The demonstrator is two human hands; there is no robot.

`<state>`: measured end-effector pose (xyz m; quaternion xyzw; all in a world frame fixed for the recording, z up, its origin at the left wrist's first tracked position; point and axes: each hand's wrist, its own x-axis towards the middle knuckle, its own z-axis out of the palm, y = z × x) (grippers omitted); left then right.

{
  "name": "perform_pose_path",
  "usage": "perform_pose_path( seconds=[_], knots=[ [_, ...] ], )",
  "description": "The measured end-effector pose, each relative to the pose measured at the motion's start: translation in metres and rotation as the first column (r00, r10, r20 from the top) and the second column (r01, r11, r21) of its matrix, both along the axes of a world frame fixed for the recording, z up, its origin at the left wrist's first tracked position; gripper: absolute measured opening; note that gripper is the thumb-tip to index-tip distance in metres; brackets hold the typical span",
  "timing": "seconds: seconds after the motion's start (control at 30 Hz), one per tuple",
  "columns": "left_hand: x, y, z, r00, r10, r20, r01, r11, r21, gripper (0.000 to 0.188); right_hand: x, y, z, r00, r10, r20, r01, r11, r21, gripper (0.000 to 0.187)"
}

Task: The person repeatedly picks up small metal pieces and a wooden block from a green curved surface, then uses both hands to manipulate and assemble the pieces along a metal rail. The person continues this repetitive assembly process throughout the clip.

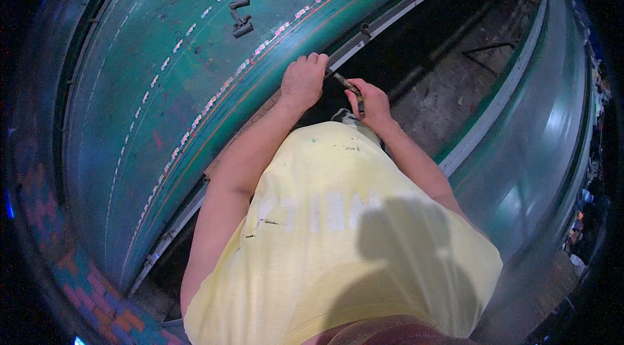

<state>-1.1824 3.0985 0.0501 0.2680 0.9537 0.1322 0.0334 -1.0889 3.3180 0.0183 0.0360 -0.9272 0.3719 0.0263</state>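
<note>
My left hand (303,83) is at the near edge of a long green table (188,78), its fingers curled beside the metal rail (364,41). Whatever those fingers hold is hidden. Just to the right, my right hand (372,106) is closed round a dark, stained, rod-like hand tool (346,84). The tool slants up and left from my right hand, and its far end meets the rail's underside close to my left fingers. The exact kind of tool cannot be made out.
Dark metal pieces (241,18) lie on the green table, which carries rows of small pale marks and orange lines. A small dark fitting (365,30) sits on the rail. Across the dark aisle floor (435,108), a second long green table (520,176) runs along my right.
</note>
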Motion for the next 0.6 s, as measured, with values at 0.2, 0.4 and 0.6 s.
perform_pose_path(
  seconds=[0.2, 0.4, 0.6],
  knots=[
    [-0.003, 0.001, -0.001, 0.999, 0.015, 0.034, -0.015, 1.000, -0.016, 0.026, -0.011, -0.010, 0.004, 0.985, 0.143, -0.095, -0.106, 0.943, 0.316, 0.028],
    [-0.003, -0.001, 0.001, 0.998, 0.035, 0.055, -0.040, 0.996, 0.082, 0.024, -0.016, -0.013, -0.002, 0.967, 0.213, -0.141, -0.130, 0.884, 0.448, 0.027],
    [-0.006, 0.000, 0.001, 0.993, 0.055, 0.100, -0.064, 0.994, 0.086, 0.022, -0.021, -0.014, -0.020, 0.922, 0.192, -0.336, -0.027, 0.898, 0.439, 0.027]
  ],
)
